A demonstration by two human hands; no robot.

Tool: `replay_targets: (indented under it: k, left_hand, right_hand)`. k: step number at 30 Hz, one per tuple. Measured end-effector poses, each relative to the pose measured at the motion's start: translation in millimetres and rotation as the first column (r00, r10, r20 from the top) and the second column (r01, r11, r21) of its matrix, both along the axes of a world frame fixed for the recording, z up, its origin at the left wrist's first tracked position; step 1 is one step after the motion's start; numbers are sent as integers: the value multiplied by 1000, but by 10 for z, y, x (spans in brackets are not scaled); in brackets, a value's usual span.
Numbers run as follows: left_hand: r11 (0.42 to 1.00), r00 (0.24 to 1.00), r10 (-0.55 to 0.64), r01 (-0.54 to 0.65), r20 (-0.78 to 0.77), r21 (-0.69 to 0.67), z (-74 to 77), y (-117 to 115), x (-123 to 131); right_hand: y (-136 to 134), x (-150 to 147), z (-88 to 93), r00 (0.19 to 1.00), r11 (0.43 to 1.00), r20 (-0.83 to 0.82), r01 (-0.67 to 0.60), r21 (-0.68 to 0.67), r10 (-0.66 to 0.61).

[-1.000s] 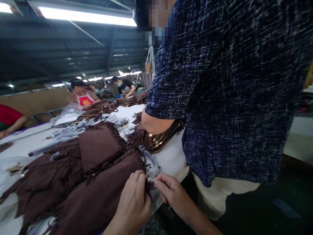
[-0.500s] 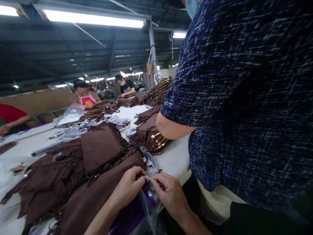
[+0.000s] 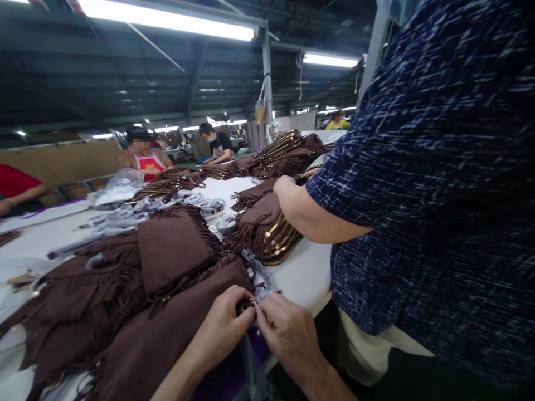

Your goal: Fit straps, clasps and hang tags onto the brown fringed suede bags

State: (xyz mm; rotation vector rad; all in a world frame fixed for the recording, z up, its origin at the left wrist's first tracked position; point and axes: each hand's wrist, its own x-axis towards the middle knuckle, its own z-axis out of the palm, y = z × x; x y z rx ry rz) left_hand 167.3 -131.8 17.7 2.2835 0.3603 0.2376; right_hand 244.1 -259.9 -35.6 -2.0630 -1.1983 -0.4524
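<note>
My left hand (image 3: 229, 316) is closed in a pinch on a small gold-coloured metal clasp (image 3: 252, 301) at the corner of a brown fringed bag (image 3: 167, 328). Close against it, my right hand (image 3: 288, 326) pinches at the same spot; what lies between its fingertips is too small to make out. The bag stretches from my hands toward the lower left, its fringe along the far side. Clear plastic wrap (image 3: 261, 275) lies just beyond my fingers, and more hangs below them.
A co-worker in a dark blue patterned shirt (image 3: 418, 211) stands close on my right, an arm over stacked brown bags with gold zippers (image 3: 284, 236). More fringed bags (image 3: 173, 250) and grey-wrapped straps (image 3: 125, 214) cover the white table (image 3: 301, 275). Other people work across it.
My hands have drawn slightly closer together at the clasp. The co-worker on the right has shifted rightward in view, so the forearm and more stacked bags now show.
</note>
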Motion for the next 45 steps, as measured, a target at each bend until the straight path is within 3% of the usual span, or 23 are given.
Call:
replay_targets:
  k: [9,15,20,24,30,33,36,39,41,43,45]
  left_hand:
    - [999,999,-34,34,-7,26,61,4,-38]
    - [986,990,-108,95,-94,-137,49,161,109]
    - [998,991,-58,62,-118,32,-9,142,225]
    - [983,998,-26,36,-62,180,-32,53,209]
    - [1000,992,-23,20,121,19,15,159,210]
    - [999,981,-41,43,190,-5,136,188,244]
    - [998,975,-66,63,213,18,235,151,285]
    - [997,974,-55,64,218,-34,222,109,302]
    - [984,983,-21,53,185,-171,153,99,289]
    - [959,995,-23,50,97,-281,63,93,255]
    - [958,998,-51,56,25,-282,-15,80,216]
  right_hand:
    - [8,63,37,997,995,-48,-56,-79,52]
    - [-3,76,-13,994,995,-73,-89,-55,85]
    - [-8,84,-92,989,994,-115,-99,-42,94]
    - [-39,87,-52,958,986,-242,-164,-21,154]
    - [-111,147,121,844,970,-480,-182,159,237]
    - [-79,207,207,835,956,-482,-160,246,264]
    - [1,265,270,805,931,-480,-239,277,349]
    - [65,313,272,757,915,-523,-257,311,391]
    - [80,342,233,678,897,-599,-232,375,426]
    - [79,365,173,548,872,-688,-194,450,477]
    - [73,376,116,445,854,-737,-155,496,509]
